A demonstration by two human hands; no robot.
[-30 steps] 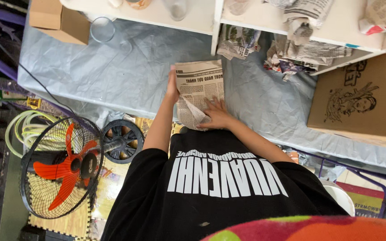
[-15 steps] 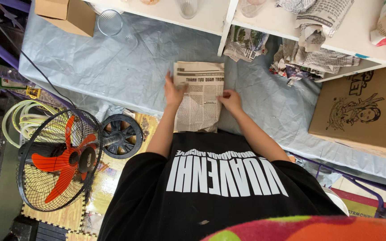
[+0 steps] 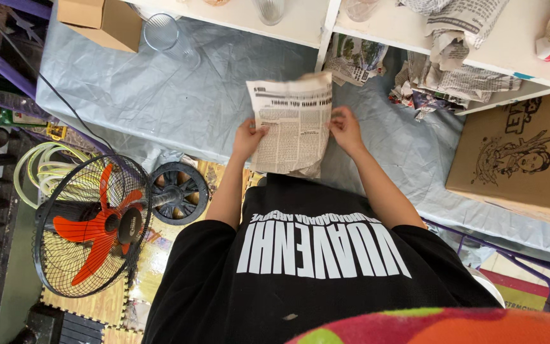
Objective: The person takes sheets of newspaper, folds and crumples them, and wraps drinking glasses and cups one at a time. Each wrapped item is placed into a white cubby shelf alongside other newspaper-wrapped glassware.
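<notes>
Newspaper sheet, held upright above the grey-covered surface: left hand grips its left edge, right hand pinches its right edge. Left of the sheet, nearer: floor fan with orange blades. Beyond the sheet, left: clear glass, cardboard box. Beyond, right: crumpled papers, possibly wrapped items.

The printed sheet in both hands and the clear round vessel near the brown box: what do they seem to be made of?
The printed sheet looks like thin matt newsprint: greyish, creased, bending at its edges. The clear round vessel seems to be glass, possibly clear plastic: see-through, with a shiny rim.
</notes>
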